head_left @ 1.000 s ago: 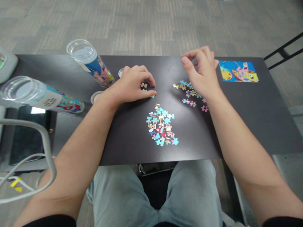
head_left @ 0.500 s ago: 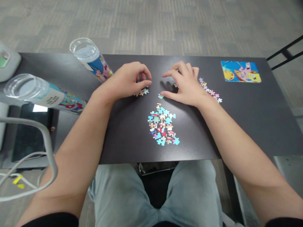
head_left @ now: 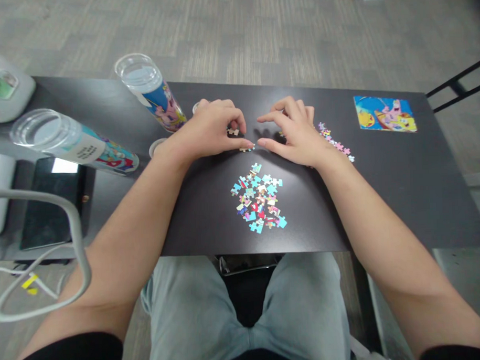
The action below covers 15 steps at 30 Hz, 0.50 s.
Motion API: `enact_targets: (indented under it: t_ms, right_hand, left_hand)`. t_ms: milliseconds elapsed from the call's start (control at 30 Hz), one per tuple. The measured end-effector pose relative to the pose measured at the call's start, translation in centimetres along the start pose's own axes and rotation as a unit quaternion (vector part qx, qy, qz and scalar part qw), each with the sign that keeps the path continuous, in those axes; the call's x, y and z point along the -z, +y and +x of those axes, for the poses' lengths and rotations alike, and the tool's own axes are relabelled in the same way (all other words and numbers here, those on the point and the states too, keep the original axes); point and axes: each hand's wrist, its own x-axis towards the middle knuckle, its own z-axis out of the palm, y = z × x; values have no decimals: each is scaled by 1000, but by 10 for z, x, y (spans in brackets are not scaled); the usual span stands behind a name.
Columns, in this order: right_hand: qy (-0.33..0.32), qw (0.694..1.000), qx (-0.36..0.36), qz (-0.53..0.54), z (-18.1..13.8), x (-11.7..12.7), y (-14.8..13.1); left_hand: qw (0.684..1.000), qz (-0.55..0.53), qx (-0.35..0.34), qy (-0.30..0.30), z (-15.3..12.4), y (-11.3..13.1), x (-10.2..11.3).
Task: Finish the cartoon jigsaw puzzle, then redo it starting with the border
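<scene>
My left hand (head_left: 216, 127) is low over the dark table, its fingers curved and the thumb apart from them. A few small jigsaw pieces (head_left: 233, 132) show in the gap, and the thumb tip touches more pieces at its edge. Just to the right, my right hand (head_left: 295, 130) has its thumb and forefinger spread, with nothing seen between them. Part of a jigsaw piece shows behind its thumb. Nearer to me lies a loose pile of jigsaw pieces (head_left: 260, 199), mostly light blue with red and pink. A band of pink and purple pieces (head_left: 337, 143) runs beside my right wrist, partly hidden by it.
Two clear tubes with cartoon prints, one farther (head_left: 152, 94) and one nearer (head_left: 75, 141), stand on the left. A round lid (head_left: 156, 147) is by my left forearm. A cartoon picture card (head_left: 386, 114) lies far right. At left are a black tablet (head_left: 48, 207) and a grey cable (head_left: 78, 233).
My left hand has moved right, and pieces under it have shifted right too. The light-blue piece by my right thumb now lies at the pile's top. The right hand stays nearly still.
</scene>
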Motion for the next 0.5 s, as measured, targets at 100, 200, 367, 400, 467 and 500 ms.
enact_targets:
  t_ms: [100, 200, 367, 400, 467, 500]
  right_hand:
    - [-4, 1000, 1, 7, -1, 3, -3]
    - [-18, 1000, 15, 14, -1, 4, -10]
    - [-32, 998, 47, 25, 1, -1, -14]
    - [-32, 998, 49, 28, 1, -1, -13]
    - [-34, 997, 51, 37, 1, 0, -9]
    - [-40, 997, 53, 45, 0, 2, -7]
  left_hand:
    - [1000, -7, -10, -13, -1, 4, 1]
    - [999, -12, -9, -34, -2, 2, 8]
    - [998, -5, -7, -55, -3, -1, 12]
    - [998, -8, -7, -57, -3, -2, 11]
    - [998, -15, -8, -57, -3, -2, 10]
    - [998, -19, -8, -55, -3, -3, 10]
